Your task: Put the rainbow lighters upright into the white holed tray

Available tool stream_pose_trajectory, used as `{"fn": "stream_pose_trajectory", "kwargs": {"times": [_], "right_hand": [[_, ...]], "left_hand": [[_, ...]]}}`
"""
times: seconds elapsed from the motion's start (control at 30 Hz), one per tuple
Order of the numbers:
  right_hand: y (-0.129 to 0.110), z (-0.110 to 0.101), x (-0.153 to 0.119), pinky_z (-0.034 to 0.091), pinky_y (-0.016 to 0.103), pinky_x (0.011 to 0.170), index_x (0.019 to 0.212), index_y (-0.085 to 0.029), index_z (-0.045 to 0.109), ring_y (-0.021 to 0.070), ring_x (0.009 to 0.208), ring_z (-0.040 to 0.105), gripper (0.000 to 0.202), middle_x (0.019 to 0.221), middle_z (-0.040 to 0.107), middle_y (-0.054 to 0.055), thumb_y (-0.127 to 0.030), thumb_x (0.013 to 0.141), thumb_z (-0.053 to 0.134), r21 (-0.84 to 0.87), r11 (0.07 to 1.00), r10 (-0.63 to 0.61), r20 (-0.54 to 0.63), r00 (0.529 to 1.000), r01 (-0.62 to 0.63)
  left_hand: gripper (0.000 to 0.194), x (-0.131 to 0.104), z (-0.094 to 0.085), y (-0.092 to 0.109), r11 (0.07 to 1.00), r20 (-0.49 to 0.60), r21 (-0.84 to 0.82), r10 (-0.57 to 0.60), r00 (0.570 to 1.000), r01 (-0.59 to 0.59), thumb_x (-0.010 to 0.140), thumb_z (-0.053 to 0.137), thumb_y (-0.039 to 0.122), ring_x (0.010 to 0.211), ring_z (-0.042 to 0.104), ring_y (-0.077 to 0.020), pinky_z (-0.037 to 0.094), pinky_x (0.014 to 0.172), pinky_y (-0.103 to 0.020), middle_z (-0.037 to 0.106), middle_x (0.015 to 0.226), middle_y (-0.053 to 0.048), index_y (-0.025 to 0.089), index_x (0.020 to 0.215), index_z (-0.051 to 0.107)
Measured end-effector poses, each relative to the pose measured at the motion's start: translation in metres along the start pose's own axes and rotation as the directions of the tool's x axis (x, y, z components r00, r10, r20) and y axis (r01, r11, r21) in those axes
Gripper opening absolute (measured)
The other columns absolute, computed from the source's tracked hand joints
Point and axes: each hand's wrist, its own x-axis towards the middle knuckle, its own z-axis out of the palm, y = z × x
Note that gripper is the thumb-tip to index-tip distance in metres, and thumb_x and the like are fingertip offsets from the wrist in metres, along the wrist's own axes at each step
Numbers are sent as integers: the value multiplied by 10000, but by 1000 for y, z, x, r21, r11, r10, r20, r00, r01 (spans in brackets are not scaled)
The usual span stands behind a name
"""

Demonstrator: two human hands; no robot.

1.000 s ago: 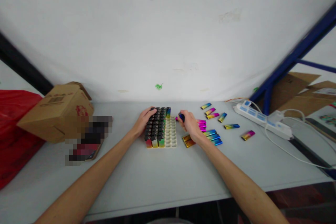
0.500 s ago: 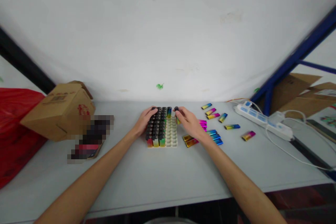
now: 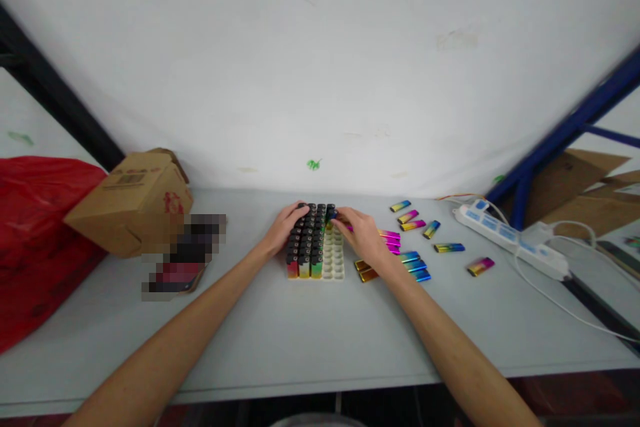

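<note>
A white tray (image 3: 333,265) with rows of small sockets stands mid-table. Upright black-topped lighters (image 3: 304,241) fill its left columns, their bodies coloured red, yellow and green at the front. My left hand (image 3: 284,229) is closed around the far left edge of this block, thumb over the lighter tops. At the tray's far right end, my right hand (image 3: 362,233) pinches a blue lighter (image 3: 331,215) upright over the sockets. Its lower end is partly hidden by my fingers. Right of the tray lie gold metallic lighter sleeves (image 3: 368,273), partly under my right forearm.
Several blue sleeves (image 3: 419,268) and loose multicoloured sleeves (image 3: 449,247) lie to the right. Beyond them is a white power strip (image 3: 510,240) with cables. On the left are a cardboard box (image 3: 133,203), a red bag (image 3: 45,240) and a blurred dark item (image 3: 187,253). A wall borders the back.
My right hand has brought the lighter left, from beside the tray to over its far right sockets. My left hand keeps its hold on the block. The whole view has shifted slightly.
</note>
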Motion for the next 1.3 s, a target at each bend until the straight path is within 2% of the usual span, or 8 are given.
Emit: {"fn": "stream_pose_trajectory", "kwargs": {"times": [0.27,0.53,0.7,0.83,0.97,1.1,1.2,1.3], "right_hand": [[-4,-8,10,536,323,845,1195,-181,641,219,918,727,210,1048,760,104,-238,1002,581,-52,998,32,133,991,-25],[-2,-9,10,508,284,822,1179,-180,632,194,882,710,186,984,758,75,-217,1003,585,-93,994,69,163,984,-54],[-6,-5,12,507,302,779,1054,-170,687,210,846,692,154,952,739,99,-293,978,633,-305,946,160,141,977,-111],[-8,-36,9,521,300,800,1024,-180,699,183,813,688,159,912,740,73,-309,986,615,-206,977,72,80,994,-55],[-8,-109,-23,557,334,814,999,-198,720,196,821,714,198,934,760,69,-332,996,574,-136,987,82,-49,995,-89],[-1,-165,-87,583,405,858,1015,-249,739,253,942,721,198,1045,753,93,-379,976,594,-241,961,157,71,985,-136],[8,-171,-133,567,476,981,1122,-292,736,284,1094,691,211,1148,730,98,-340,941,639,-278,954,164,179,970,-110],[15,-156,-158,540,493,1047,1255,-303,686,282,1170,656,317,1245,682,112,-282,942,634,-316,945,163,217,963,-88]], "left_hand": [[314,0,-2,-2,1000,24,-11,4,1000,-4,847,637,507,870,593,-201,447,824,-289,663,865,3,198,895,652],[311,0,-1,-1,999,11,-28,-21,1000,21,829,659,504,866,591,-195,445,813,-284,660,846,3,196,871,648],[318,-1,0,0,999,9,-43,-18,1000,19,834,659,497,889,590,-198,449,824,-289,661,873,-5,191,920,661],[337,0,-1,-1,999,18,-41,-27,999,28,833,658,512,889,596,-206,459,812,-296,664,878,-12,187,920,664],[350,0,-1,-1,998,19,-51,-44,999,45,830,664,527,848,598,-200,458,780,-290,666,860,-4,191,928,669],[358,0,-1,-3,998,16,-52,-35,999,36,816,678,538,819,600,-191,459,771,-284,667,849,4,193,912,665],[366,1,-2,-3,998,16,-47,-34,999,35,811,679,550,812,602,-192,459,766,-283,662,835,7,195,898,653],[361,2,-2,-4,998,10,-45,-38,999,38,815,680,547,813,599,-191,459,759,-279,656,831,8,196,889,641]]}}
